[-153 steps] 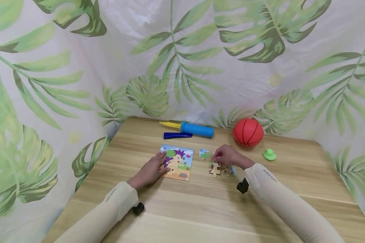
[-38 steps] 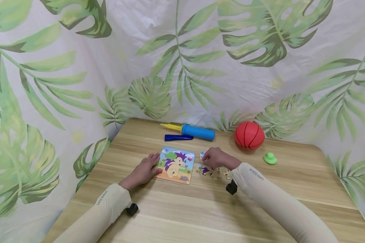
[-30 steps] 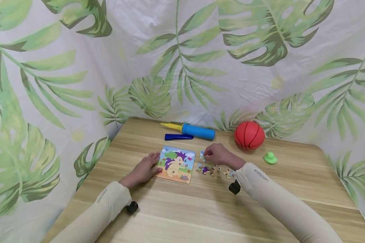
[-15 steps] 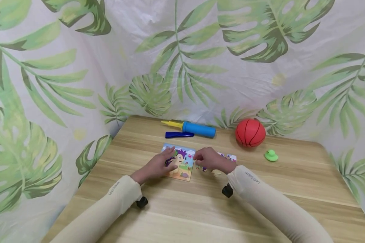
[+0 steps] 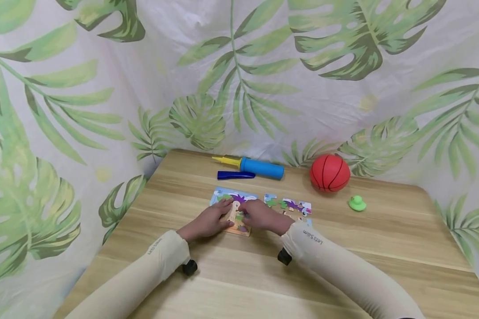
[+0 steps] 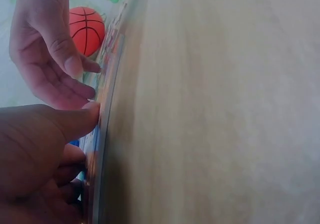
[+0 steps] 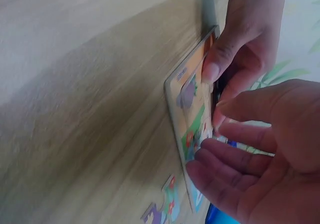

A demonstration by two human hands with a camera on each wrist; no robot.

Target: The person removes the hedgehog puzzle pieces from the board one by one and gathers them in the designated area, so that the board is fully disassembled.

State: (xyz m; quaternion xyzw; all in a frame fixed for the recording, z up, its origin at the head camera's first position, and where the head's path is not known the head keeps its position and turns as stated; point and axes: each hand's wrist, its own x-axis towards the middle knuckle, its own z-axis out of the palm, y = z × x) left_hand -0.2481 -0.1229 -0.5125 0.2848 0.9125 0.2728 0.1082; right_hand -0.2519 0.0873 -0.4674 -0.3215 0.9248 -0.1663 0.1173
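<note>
I see my left hand (image 5: 209,220) lying on the square wooden picture puzzle board (image 5: 233,196), near the middle of the pale wooden table (image 5: 343,252). Its fingers are spread fairly flat on the board's left half, and the left wrist view shows the thumb (image 6: 75,121) pressed against the board's edge, gripping nothing. My right hand (image 5: 259,215) is over the board's right half, just beside the left hand. In the right wrist view its fingers (image 7: 225,169) are loosely bent above the picture; I cannot tell whether they hold a piece. Loose colourful jigsaw pieces (image 5: 287,204) lie in a row just right of the board. At the far edge I see a blue cylindrical hand pump with a yellow nozzle (image 5: 259,168), a dark blue flat plastic handle (image 5: 235,175) in front of it, a red rubber basketball-patterned ball (image 5: 329,173), and a small green toy duck (image 5: 357,203) to its right.
</note>
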